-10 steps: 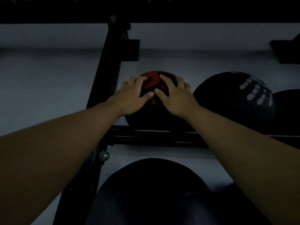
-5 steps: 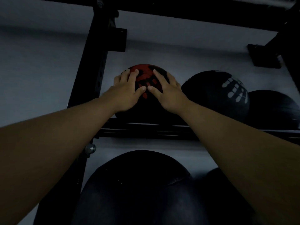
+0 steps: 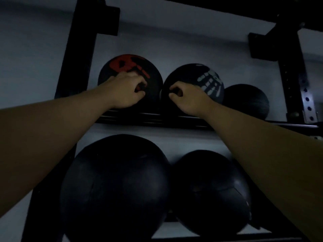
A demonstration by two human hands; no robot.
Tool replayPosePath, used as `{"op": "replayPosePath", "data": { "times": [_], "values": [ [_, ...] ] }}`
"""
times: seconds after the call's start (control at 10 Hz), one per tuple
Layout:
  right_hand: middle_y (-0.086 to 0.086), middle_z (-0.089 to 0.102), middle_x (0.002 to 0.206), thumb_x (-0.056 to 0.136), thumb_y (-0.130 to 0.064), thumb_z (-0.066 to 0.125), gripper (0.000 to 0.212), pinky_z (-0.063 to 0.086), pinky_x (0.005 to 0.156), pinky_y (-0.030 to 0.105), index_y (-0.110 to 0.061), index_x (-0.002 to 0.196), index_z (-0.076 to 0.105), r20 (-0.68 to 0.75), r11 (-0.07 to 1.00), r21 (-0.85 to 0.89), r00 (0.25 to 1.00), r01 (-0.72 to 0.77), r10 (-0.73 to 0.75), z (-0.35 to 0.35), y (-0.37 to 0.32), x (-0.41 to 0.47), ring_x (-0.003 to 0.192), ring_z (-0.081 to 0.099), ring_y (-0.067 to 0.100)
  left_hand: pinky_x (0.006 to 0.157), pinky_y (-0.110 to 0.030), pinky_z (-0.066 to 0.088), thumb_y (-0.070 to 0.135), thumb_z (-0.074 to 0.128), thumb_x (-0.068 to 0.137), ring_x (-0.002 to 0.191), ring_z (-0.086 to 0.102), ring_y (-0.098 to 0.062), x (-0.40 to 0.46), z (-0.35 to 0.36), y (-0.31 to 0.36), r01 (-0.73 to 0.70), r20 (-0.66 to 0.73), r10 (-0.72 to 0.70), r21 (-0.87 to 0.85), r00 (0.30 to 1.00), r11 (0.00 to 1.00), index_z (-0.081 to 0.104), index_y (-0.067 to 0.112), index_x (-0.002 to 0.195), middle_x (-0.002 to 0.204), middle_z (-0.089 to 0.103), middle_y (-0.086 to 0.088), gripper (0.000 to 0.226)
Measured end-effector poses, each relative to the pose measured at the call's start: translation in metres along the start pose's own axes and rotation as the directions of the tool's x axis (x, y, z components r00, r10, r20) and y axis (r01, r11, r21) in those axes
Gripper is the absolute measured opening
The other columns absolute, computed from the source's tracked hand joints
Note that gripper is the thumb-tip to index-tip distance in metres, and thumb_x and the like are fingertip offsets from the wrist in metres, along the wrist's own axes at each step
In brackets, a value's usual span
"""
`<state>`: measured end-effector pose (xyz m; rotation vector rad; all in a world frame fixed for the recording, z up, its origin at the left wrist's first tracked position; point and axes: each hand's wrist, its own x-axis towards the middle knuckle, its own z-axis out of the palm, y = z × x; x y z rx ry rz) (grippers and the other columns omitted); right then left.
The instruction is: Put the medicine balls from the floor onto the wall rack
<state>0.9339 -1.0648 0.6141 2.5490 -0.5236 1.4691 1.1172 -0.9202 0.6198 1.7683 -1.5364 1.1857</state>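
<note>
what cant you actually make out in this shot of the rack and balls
Head view, dim light:
- Left hand and right hand: fingers curled, contact with the balls unclear.
- Red-marked ball: lower front hidden by the left hand.
- White-marked ball: print blurred.
- Lower large ball: bottom cut off by the frame edge.
- Floor: out of view.

My left hand (image 3: 125, 92) is loosely curled in front of the red ball (image 3: 130, 67), on the upper rail (image 3: 157, 119) of the rack (image 3: 76, 49). Whether it touches the ball I cannot tell. My right hand (image 3: 189, 98) is curled too, in front of the grey-print ball (image 3: 197, 75) just beside it. The 2 balls touch. A plain black ball (image 3: 248, 100) sits to the right of them. On the lower rail, 2 bigger black balls (image 3: 115, 186) (image 3: 209, 191) rest side by side. The light is dim.
</note>
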Motion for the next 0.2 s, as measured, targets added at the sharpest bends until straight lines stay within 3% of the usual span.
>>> {"op": "replayPosePath", "data": {
  "times": [0.2],
  "values": [
    [0.013, 0.066, 0.131, 0.104, -0.038, 0.053, 0.041, 0.051, 0.092, 0.033, -0.018, 0.138, 0.059, 0.068, 0.996, -0.075, 0.997, -0.038, 0.043, -0.085, 0.062, -0.108, 0.106, 0.059, 0.024, 0.111, -0.045, 0.043, 0.038, 0.054, 0.101, 0.129, 0.055, -0.029, -0.048, -0.023, 0.103, 0.041, 0.166, -0.045, 0.025, 0.985, 0.999, 0.063, 0.026, 0.133, 0.142, 0.060, -0.006, 0.035]
  ]
}}
